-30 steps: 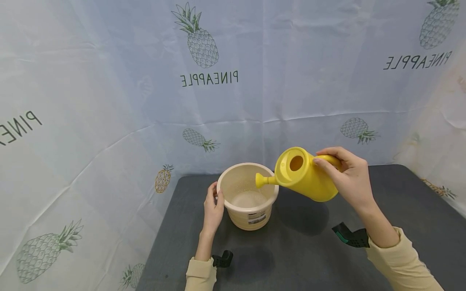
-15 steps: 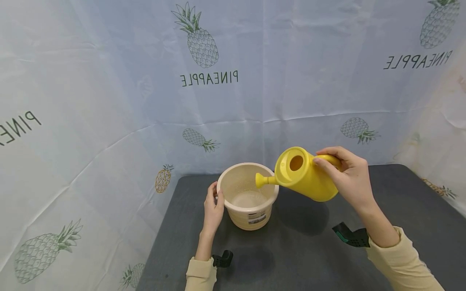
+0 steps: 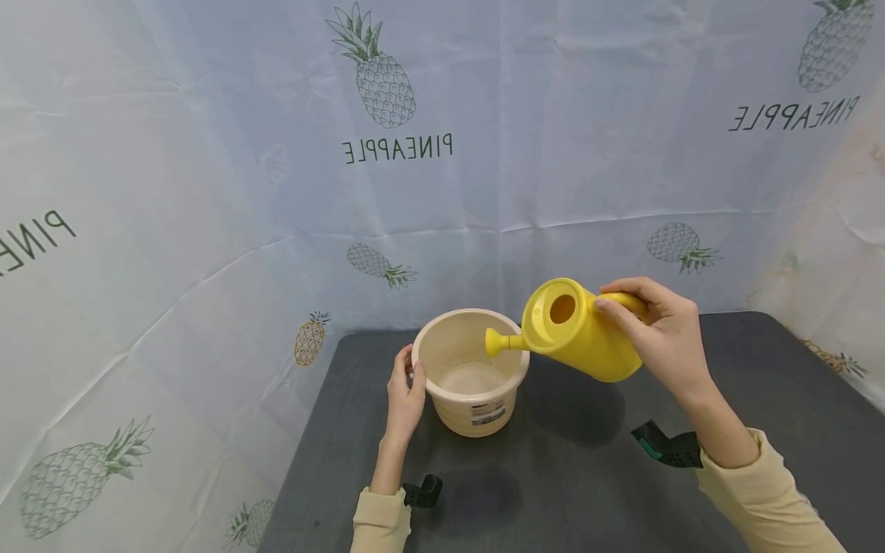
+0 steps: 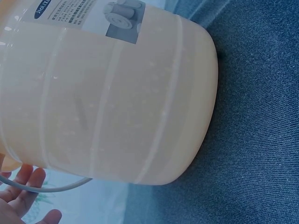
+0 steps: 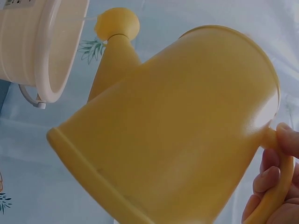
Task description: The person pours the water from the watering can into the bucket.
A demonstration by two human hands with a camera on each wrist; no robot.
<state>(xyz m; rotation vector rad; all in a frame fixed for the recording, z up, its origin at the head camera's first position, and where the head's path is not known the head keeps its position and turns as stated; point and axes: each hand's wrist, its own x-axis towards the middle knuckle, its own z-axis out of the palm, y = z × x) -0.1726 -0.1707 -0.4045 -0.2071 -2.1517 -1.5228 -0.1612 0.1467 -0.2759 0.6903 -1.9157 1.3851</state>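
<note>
Head view: extends the right forearm from the lower right corner, slanting up and leftward, with the right hand (image 3: 660, 338) raised above the dark tabletop (image 3: 581, 491). Grips with it the handle (image 3: 631, 303) of a yellow watering can (image 3: 598, 346), fingers wrapped round and thumb pressed on top. Tilts the watering can in the air just right of a cream bucket (image 3: 459, 416), with the long axis running from base at lower right to filling hole at upper left, and points the rose (image 3: 494, 342) leftward over the bucket's mouth. Holds the left forearm nearly upright from the bottom edge and, with the left hand (image 3: 406, 395), clasps the bucket's left side, fingers curved outside, thumb at the rim.

Left wrist view: looks at the bucket's outer wall, turned sideways with base to the right. Bends the fingers at lower left, beside a grey bail (image 4: 70, 187); cannot tell how firmly.

Right wrist view: wraps fingers and thumb closely round the handle. Aims the rose at the bucket's mouth, without touching, with a thin streak of water (image 5: 89, 18) between.
</note>
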